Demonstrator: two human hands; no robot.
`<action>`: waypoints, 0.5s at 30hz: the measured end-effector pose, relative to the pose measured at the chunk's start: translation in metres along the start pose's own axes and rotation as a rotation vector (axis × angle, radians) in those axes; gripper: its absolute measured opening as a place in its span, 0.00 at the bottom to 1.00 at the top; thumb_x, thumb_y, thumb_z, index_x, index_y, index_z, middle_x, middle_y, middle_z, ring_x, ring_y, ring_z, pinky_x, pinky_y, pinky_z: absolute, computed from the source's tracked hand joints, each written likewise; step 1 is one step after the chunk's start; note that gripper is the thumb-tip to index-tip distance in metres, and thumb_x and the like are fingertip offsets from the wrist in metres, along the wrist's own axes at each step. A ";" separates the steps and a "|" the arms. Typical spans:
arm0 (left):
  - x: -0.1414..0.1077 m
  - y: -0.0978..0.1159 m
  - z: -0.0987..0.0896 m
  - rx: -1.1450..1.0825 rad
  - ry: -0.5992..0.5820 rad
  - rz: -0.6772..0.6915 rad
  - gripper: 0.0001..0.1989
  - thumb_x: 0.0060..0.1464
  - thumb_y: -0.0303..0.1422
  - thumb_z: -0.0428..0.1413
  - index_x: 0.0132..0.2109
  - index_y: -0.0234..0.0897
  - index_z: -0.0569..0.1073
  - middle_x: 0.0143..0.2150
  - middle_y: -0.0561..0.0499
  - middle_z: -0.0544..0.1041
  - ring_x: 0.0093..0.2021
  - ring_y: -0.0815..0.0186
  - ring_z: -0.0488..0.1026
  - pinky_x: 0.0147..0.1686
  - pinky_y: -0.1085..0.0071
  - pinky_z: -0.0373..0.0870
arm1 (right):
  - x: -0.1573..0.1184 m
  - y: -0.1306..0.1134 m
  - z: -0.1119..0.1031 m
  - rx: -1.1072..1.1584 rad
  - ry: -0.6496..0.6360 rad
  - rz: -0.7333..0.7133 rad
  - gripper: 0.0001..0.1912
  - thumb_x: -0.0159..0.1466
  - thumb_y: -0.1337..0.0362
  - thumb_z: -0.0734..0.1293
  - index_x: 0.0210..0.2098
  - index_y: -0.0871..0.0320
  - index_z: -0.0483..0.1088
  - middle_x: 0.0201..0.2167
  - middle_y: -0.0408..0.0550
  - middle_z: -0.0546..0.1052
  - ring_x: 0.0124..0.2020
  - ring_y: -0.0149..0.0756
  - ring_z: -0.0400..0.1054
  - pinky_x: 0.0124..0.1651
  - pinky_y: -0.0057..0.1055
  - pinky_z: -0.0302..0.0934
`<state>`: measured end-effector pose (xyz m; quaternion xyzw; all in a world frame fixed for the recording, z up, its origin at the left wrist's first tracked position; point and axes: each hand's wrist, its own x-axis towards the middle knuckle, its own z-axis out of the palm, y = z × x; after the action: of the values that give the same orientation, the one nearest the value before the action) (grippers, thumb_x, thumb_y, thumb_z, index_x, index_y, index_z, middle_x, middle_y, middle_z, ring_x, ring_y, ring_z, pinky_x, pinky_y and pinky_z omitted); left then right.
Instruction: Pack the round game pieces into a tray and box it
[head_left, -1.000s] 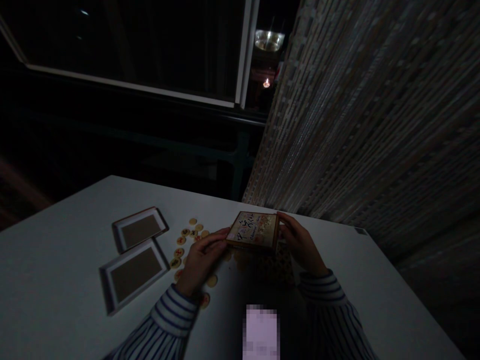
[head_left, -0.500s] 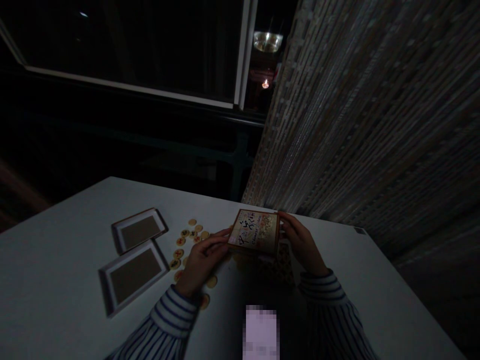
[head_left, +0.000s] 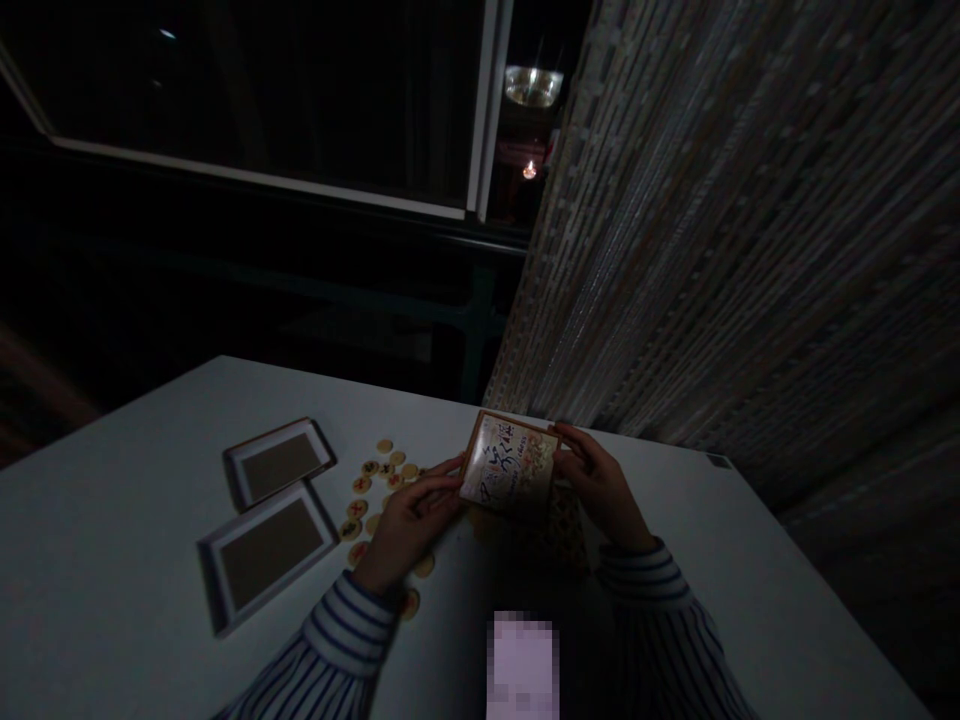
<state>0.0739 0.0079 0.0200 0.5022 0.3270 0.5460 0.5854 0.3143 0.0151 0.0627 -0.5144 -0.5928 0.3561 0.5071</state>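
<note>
A flat box marked "Chinese chess" (head_left: pixel 508 466), with dark characters on a pale cover, is held tilted above the table between both hands. My left hand (head_left: pixel 409 518) grips its left edge, fingers closed against it. At its right edge, my right hand (head_left: pixel 600 490) is closed on the corner. Several round wooden chess pieces (head_left: pixel 357 509) with red or dark marks lie left of and around my left hand. Below the box and beside my right hand sits a dark patterned object (head_left: pixel 568 530), partly hidden in shadow.
Two shallow open trays, an upper one (head_left: pixel 279 464) and a lower one (head_left: pixel 268 552), lie on the white table (head_left: pixel 112 520) at the left. A strand curtain (head_left: pixel 675 250) hangs behind the right side. A window frame (head_left: pixel 255 181) stands beyond the table.
The box has tilted and turned slightly, its upper left edge rising, and light now glints on its cover. Both hands keep hold of it, with the right fingers shifted slightly left.
</note>
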 end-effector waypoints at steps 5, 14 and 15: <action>0.001 -0.002 -0.001 -0.011 0.015 0.020 0.14 0.42 0.34 0.62 0.38 0.34 0.75 0.56 0.41 0.68 0.55 0.55 0.65 0.55 0.58 0.62 | -0.001 0.001 0.000 0.020 -0.016 0.010 0.23 0.57 0.60 0.64 0.51 0.59 0.62 0.49 0.56 0.71 0.42 0.39 0.70 0.43 0.35 0.66; 0.002 -0.004 -0.002 -0.065 0.017 0.004 0.19 0.43 0.32 0.61 0.45 0.34 0.70 0.53 0.40 0.71 0.53 0.55 0.67 0.55 0.57 0.62 | -0.001 0.001 0.000 0.089 -0.044 -0.008 0.22 0.54 0.62 0.66 0.49 0.55 0.63 0.47 0.51 0.72 0.47 0.40 0.68 0.49 0.37 0.63; 0.002 -0.005 -0.002 -0.064 0.018 0.005 0.19 0.43 0.32 0.61 0.44 0.34 0.70 0.52 0.41 0.71 0.53 0.56 0.68 0.55 0.57 0.63 | -0.001 0.001 0.000 0.088 -0.049 -0.002 0.22 0.54 0.62 0.66 0.49 0.55 0.63 0.47 0.51 0.72 0.47 0.40 0.68 0.49 0.37 0.63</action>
<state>0.0739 0.0109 0.0154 0.4789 0.3133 0.5623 0.5969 0.3143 0.0145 0.0614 -0.4822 -0.5893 0.3940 0.5148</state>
